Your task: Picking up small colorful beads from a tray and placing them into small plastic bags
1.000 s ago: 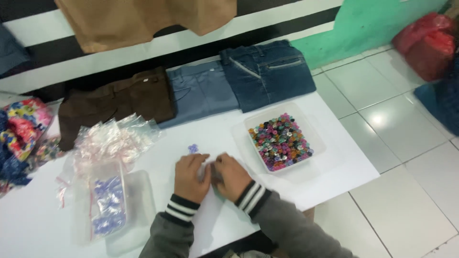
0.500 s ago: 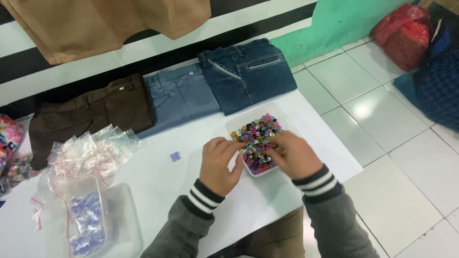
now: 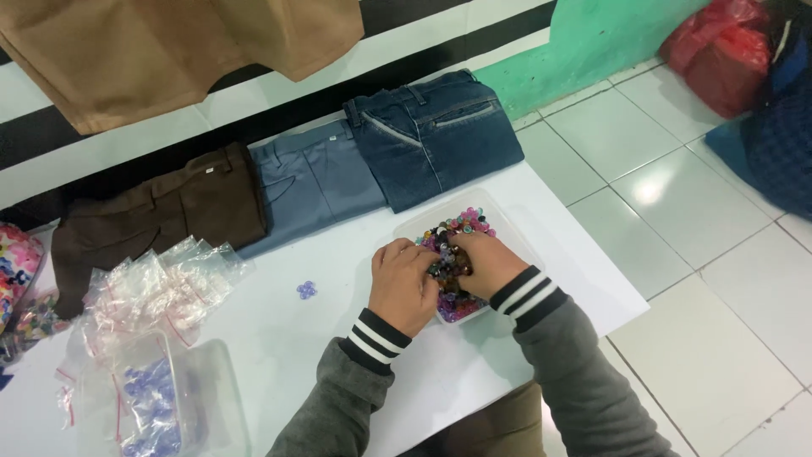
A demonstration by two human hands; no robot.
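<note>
A clear shallow tray (image 3: 507, 228) on the white table (image 3: 304, 338) holds many small colourful beads (image 3: 463, 225). Both hands are pressed into the bead pile. My left hand (image 3: 404, 283) lies on the tray's left side with its fingers curled among the beads. My right hand (image 3: 480, 262) covers the middle of the tray, its fingers bent down into the pile. What the fingers grip is hidden. A small bluish bead cluster (image 3: 306, 289) lies alone on the table left of the hands.
Three folded trousers, brown (image 3: 161, 211), grey-blue (image 3: 313, 182) and dark denim (image 3: 436, 140), lie along the table's far edge. A heap of small clear bags (image 3: 156, 292) and a clear box with bagged blue beads (image 3: 152, 406) sit at left. Tiled floor lies right.
Both hands went from the table's middle to the bead tray and now dig into it together. The view shifted, so the tray sits nearer the centre.
</note>
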